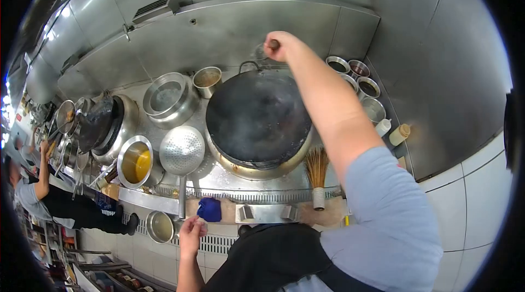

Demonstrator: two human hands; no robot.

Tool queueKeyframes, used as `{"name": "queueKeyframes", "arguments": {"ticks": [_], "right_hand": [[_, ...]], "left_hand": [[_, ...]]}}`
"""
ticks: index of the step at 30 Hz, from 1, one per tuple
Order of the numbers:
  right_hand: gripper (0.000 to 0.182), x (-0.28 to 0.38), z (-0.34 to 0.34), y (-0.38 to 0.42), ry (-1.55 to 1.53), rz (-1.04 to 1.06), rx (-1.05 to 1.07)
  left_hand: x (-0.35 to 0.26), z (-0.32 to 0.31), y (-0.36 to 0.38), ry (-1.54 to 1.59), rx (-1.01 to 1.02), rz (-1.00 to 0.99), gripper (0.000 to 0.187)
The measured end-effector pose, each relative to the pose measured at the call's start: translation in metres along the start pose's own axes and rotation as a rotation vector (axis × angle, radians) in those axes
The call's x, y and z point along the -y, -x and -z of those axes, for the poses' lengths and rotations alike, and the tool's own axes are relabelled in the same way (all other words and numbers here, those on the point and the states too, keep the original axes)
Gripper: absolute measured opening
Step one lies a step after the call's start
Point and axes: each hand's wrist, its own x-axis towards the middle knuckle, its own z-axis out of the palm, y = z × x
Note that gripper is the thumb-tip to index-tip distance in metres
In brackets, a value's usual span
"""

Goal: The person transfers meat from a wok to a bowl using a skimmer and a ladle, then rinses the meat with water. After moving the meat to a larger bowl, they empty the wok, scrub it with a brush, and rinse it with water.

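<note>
My right hand point(280, 46) is raised above the back rim of a large black wok point(260, 114), its fingers wrapped round the end of a dark handle. What the handle belongs to is mostly hidden. Faint steam hangs over the wok, which sits on a round burner. At the front edge, my left hand point(191, 233) has its fingers pinched together around something whitish that is too small to name. Just above that hand are a blue cloth point(209, 209) and the handle of a perforated ladle point(182, 150).
Left of the wok stand a pot of yellow liquid point(136, 165), a metal basin point(165, 95) and a small pot point(207, 80). A bamboo brush point(316, 170) lies right, near sauce bowls point(368, 88) and bottles point(400, 134). A co-worker point(60, 196) stands far left.
</note>
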Motion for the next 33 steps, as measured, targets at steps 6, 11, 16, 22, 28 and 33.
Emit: {"name": "queueKeyframes", "arguments": {"ticks": [6,11,16,22,28,33], "right_hand": [[0.019,0.036,0.124,0.090,0.322,0.025,-0.234],[0.016,0.022,0.179,0.207,0.461,0.045,-0.326],[0.013,-0.008,0.220,0.307,0.627,-0.065,-0.396],[0.004,-0.058,0.228,0.387,0.958,0.025,-0.360],[0.035,-0.084,0.174,0.377,1.170,0.328,-0.315],[0.067,-0.148,0.084,0.299,0.513,0.261,-0.084]], "left_hand": [[-0.052,-0.098,-0.003,-0.509,0.099,-0.561,0.028],[-0.106,-0.188,-0.028,-0.869,0.175,-1.071,0.032],[-0.113,-0.233,-0.057,-1.205,0.190,-1.095,0.024],[-0.104,-0.253,-0.061,-1.101,0.280,-1.137,0.026],[-0.089,-0.250,-0.056,-1.102,0.159,-1.090,0.025],[-0.086,-0.229,-0.049,-0.860,0.094,-1.218,0.025]]}}
